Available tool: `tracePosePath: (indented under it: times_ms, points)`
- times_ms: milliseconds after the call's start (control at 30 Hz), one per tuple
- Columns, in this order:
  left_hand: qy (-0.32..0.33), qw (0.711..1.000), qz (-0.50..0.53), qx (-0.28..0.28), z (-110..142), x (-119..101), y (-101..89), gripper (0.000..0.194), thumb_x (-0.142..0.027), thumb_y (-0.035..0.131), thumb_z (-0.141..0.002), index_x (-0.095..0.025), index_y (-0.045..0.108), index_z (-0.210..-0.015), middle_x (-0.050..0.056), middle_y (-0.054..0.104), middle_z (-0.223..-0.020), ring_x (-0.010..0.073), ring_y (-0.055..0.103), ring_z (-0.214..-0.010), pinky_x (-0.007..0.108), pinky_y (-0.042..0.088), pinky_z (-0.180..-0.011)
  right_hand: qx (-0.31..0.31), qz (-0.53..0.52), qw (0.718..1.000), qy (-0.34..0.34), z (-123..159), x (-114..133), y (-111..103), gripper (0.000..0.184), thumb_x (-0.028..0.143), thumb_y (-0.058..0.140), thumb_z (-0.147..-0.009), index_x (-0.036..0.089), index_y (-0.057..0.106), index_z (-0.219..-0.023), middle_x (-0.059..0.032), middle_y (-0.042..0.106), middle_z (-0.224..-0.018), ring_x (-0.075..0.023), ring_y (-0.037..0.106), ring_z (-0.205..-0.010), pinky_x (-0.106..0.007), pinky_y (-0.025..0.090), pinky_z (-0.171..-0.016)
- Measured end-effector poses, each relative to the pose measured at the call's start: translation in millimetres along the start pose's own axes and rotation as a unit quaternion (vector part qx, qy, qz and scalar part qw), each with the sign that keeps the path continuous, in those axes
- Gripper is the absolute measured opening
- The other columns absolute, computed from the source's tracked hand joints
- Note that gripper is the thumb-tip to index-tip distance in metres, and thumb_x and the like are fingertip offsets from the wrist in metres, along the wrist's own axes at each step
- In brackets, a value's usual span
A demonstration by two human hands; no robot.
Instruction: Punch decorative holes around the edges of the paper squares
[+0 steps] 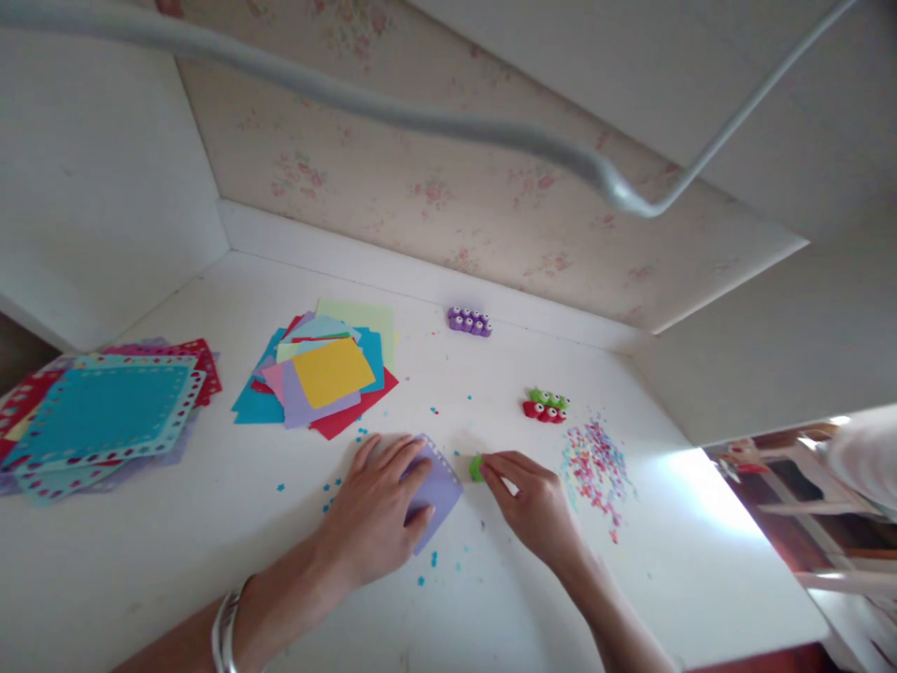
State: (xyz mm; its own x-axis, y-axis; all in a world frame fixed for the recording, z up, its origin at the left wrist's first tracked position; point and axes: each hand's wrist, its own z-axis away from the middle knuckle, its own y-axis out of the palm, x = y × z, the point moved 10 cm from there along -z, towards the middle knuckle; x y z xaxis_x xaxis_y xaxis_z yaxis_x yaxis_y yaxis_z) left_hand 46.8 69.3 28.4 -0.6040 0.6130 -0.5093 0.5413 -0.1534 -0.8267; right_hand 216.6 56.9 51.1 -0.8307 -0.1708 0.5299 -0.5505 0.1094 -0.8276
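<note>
A sheet of purple paper with a row of punched holes along its upper right edge lies on the white table. My left hand rests on it with fingers spread, pressing it down. To the right of the paper, my right hand pinches a small green paper punch between thumb and fingers. The punch stands just off the sheet's right corner, apart from it as far as I can see. Its far side is partly behind my fingertips.
Coloured paper sheets lie stacked at the back; sheets with punched borders are piled at left. Purple punches and red and green punches stand behind my hands. Confetti is heaped at right. A pale cable crosses overhead.
</note>
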Motion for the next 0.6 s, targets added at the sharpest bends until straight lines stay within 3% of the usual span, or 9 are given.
tracePosePath:
  times_ms: [133, 233, 300, 367, 467, 600]
  points:
    - [0.001, 1.0, -0.016, 0.0, -2, -1, -0.6, 0.036, -0.03, 0.059, -0.086, -0.025, 0.062, -0.121, 0.009, 0.054, -0.14, 0.0301, 0.044, -0.132, 0.055, 0.025, -0.115, 0.012, -0.039, 0.998, 0.048, -2, -15, -11, 0.023, 0.033, 0.056, -0.093, 0.026, 0.078, -0.098, -0.0046, 0.077, -0.098, -0.0206, 0.073, -0.084, -0.034, 0.06, -0.075]
    - [0.016, 0.999, -0.031, -0.006, -2, -2, 0.4, 0.037, -0.03, 0.06, -0.085, -0.025, 0.061, -0.122, 0.009, 0.054, -0.138, 0.0322, 0.045, -0.13, 0.057, 0.028, -0.113, -0.003, -0.115, 0.983, 0.146, -9, -55, -26, 0.022, 0.041, 0.065, -0.086, 0.026, 0.078, -0.093, -0.0033, 0.078, -0.089, -0.0218, 0.074, -0.079, -0.034, 0.061, -0.071]
    - [0.024, 0.999, -0.04, -0.007, -2, -2, 1.9, 0.038, -0.03, 0.06, -0.086, -0.025, 0.061, -0.123, 0.01, 0.054, -0.138, 0.0326, 0.046, -0.13, 0.057, 0.028, -0.112, -0.048, -0.125, 0.975, 0.18, -19, -82, -46, 0.026, 0.044, 0.067, -0.082, 0.024, 0.078, -0.095, -0.0035, 0.078, -0.088, -0.0227, 0.075, -0.08, -0.034, 0.061, -0.07]
    - [0.026, 0.999, -0.047, -0.004, -1, -1, 3.9, 0.038, -0.03, 0.058, -0.087, -0.025, 0.06, -0.124, 0.01, 0.053, -0.139, 0.032, 0.045, -0.13, 0.057, 0.028, -0.112, -0.099, -0.069, 0.978, 0.169, -36, -101, -71, 0.03, 0.045, 0.064, -0.083, 0.023, 0.077, -0.098, -0.0045, 0.078, -0.091, -0.0229, 0.075, -0.081, -0.034, 0.06, -0.07]
    - [0.023, 0.998, -0.053, 0.004, -1, 0, 6.0, 0.039, -0.031, 0.059, -0.087, -0.025, 0.059, -0.125, 0.009, 0.052, -0.14, 0.0318, 0.045, -0.13, 0.057, 0.027, -0.112, -0.126, 0.028, 0.981, 0.144, -64, -119, -96, 0.028, 0.041, 0.059, -0.085, 0.023, 0.078, -0.094, -0.005, 0.078, -0.088, -0.0239, 0.074, -0.081, -0.034, 0.057, -0.07]
    - [0.023, 0.998, -0.056, 0.002, 0, 0, 5.3, 0.039, -0.031, 0.06, -0.087, -0.026, 0.059, -0.126, 0.008, 0.052, -0.14, 0.0317, 0.044, -0.131, 0.057, 0.028, -0.112, -0.112, 0.074, 0.984, 0.114, -95, -126, -101, 0.019, 0.029, 0.06, -0.079, 0.025, 0.078, -0.075, -0.0019, 0.078, -0.084, -0.024, 0.073, -0.083, -0.032, 0.053, -0.076]
